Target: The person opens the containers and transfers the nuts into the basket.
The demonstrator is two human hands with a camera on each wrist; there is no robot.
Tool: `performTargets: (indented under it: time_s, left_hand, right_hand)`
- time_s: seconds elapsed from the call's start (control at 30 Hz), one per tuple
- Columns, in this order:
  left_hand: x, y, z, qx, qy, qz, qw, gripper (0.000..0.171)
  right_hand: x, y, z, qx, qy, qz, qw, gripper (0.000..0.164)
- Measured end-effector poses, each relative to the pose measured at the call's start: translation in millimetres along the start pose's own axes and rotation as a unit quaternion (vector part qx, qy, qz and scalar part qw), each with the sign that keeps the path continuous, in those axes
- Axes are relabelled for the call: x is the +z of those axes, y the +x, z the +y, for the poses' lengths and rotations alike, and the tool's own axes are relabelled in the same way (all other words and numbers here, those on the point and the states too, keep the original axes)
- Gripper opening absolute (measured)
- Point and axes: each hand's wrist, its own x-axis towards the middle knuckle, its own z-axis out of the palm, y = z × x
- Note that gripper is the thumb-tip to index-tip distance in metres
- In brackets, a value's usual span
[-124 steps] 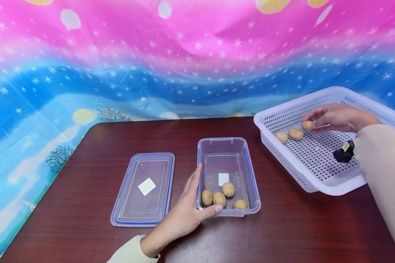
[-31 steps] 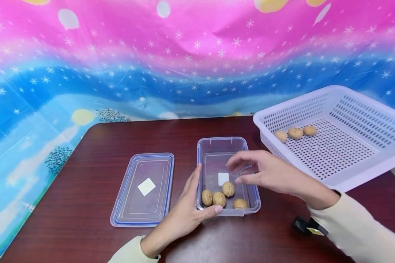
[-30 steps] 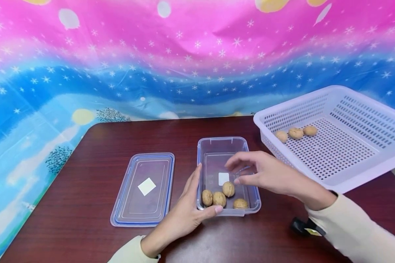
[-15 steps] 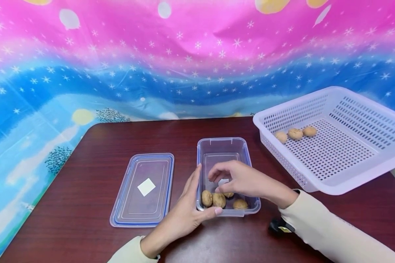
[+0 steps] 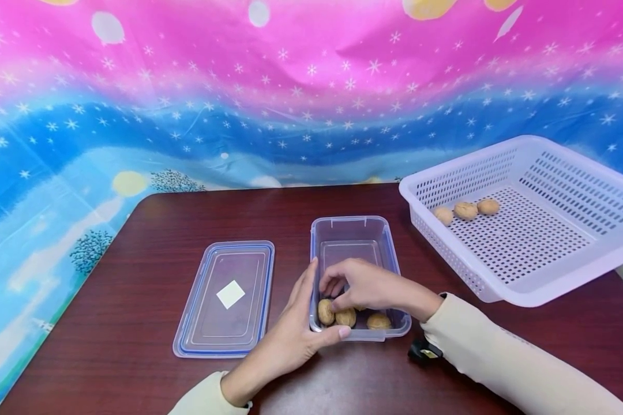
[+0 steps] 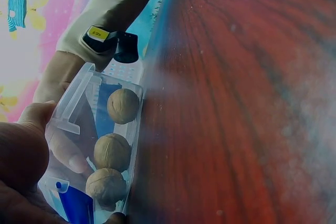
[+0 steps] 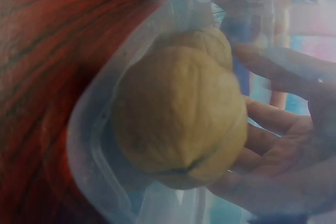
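Observation:
In the head view, my left hand (image 5: 296, 331) grips the near left corner of a clear plastic container (image 5: 353, 335), thumb on the front rim and fingers along the side. Several walnuts lie near the container's front end. My right hand (image 5: 368, 285) reaches down inside, thumb and bent fingers apart, close over a walnut (image 5: 326, 312) at the left wall. Another walnut (image 5: 379, 321) sits alone at the right; one is partly hidden beneath the right hand. Through the clear wall in the left wrist view, the right thumb (image 6: 68, 153) shows beside a walnut (image 6: 112, 152).
The lid (image 5: 197, 323), clear with a blue seal and a white sticker, lies flat left of the container. At the back right stands a white perforated basket (image 5: 477, 288) with three walnuts (image 5: 465, 211) inside. A patterned cloth (image 5: 291, 86) hangs behind the dark table (image 5: 135, 346).
My right hand left the basket earlier, and has since moved left and lower in the container, toward the walnuts at its left wall. The left hand stays on the container's corner.

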Motion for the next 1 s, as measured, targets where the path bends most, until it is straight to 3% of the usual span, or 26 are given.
performTargets:
  time_s: [0.4,1.0]
  left_hand:
    - [-0.2,1.0,-0.1,0.002,0.009,0.002,1.0,0.119]
    - [-0.1,1.2,-0.3,0.0,0.007,-0.001,1.0,0.118]
  right_hand:
    - [7.8,2.4,-3.5,0.011,-0.01,-0.018,1.0,0.018]
    - [9.7,2.9,-7.5,0.012,-0.033,-0.011,0.999,0.019]
